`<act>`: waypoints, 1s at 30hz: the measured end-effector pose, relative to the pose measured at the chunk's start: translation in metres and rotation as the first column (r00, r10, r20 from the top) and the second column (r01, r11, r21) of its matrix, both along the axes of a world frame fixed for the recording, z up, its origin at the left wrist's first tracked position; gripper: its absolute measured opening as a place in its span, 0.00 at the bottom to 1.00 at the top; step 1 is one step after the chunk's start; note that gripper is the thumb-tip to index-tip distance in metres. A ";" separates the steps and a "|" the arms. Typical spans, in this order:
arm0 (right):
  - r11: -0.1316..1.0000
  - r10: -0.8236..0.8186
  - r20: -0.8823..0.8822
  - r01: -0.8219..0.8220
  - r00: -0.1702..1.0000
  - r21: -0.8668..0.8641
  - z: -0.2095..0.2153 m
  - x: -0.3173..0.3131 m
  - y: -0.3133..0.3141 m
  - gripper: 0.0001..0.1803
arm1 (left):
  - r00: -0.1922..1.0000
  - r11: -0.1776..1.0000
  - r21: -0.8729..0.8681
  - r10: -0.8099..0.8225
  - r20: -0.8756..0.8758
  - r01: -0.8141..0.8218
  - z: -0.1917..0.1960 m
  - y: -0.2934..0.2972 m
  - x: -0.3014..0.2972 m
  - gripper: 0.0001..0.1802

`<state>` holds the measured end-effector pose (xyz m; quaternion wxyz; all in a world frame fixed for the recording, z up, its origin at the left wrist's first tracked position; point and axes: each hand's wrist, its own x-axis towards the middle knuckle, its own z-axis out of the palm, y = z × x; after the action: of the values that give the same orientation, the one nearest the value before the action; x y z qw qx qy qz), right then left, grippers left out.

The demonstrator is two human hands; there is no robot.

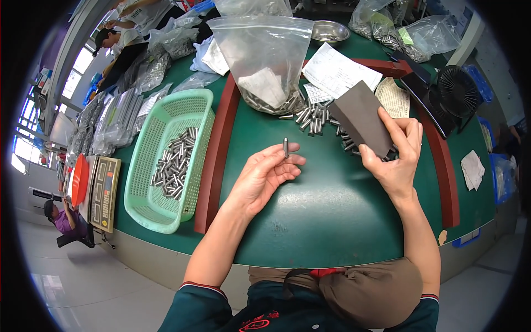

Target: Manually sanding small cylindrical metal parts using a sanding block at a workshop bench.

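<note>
My left hand [265, 171] is palm up over the green table and pinches a small metal pin [286, 147] upright between thumb and fingertips. My right hand [395, 157] grips a flat dark grey card [360, 115] tilted on edge against a loose pile of metal pins [312, 119] in the middle of the table. Behind the pile stands an open clear plastic bag [265, 61] with more pins and a white paper slip inside.
A green plastic basket [149, 205] holding several pins sits at my left, beyond a red-brown rail [213, 166]. A scale [105, 191] lies further left. Papers [338, 69], a metal bowl [329, 30], a black fan [458, 91] and more bags line the back. Other people work at far left.
</note>
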<state>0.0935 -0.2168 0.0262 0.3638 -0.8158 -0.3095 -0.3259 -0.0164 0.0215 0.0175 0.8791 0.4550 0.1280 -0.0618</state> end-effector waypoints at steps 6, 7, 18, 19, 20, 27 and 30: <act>0.995 0.088 0.021 -0.087 0.996 -0.050 -0.001 -0.009 0.008 0.37 | 1.000 0.996 0.089 0.006 -0.012 -0.004 0.003 -0.002 0.000 0.20; 0.994 0.099 0.025 -0.097 0.995 -0.059 0.000 -0.011 0.009 0.37 | 1.000 0.991 0.135 0.019 -0.017 -0.016 0.004 -0.004 -0.001 0.20; 0.971 0.190 0.073 -0.176 0.979 -0.161 -0.003 -0.020 0.015 0.40 | 1.000 0.982 0.188 -0.013 0.014 0.010 0.006 -0.007 -0.003 0.17; 0.970 0.199 0.078 -0.184 0.977 -0.160 -0.003 -0.020 0.015 0.40 | 1.000 0.981 0.195 -0.006 0.012 0.003 0.007 -0.007 -0.003 0.15; 0.969 0.199 0.078 -0.185 0.977 -0.161 -0.003 -0.021 0.015 0.40 | 1.000 0.981 0.194 -0.006 0.012 0.003 0.007 -0.008 -0.003 0.15; 0.959 0.235 0.076 -0.218 0.969 -0.179 -0.006 -0.024 0.022 0.39 | 0.999 0.947 0.320 -0.027 0.019 0.020 0.007 -0.021 -0.004 0.12; 0.963 0.215 0.078 -0.199 0.973 -0.181 -0.001 -0.025 0.023 0.38 | 0.998 0.937 0.346 -0.056 0.043 0.038 0.009 -0.022 -0.003 0.14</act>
<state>0.0682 -0.1939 0.0256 0.3088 -0.7905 -0.4374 -0.2975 -0.0199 -0.0006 0.0265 0.7869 0.6065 0.1030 -0.0474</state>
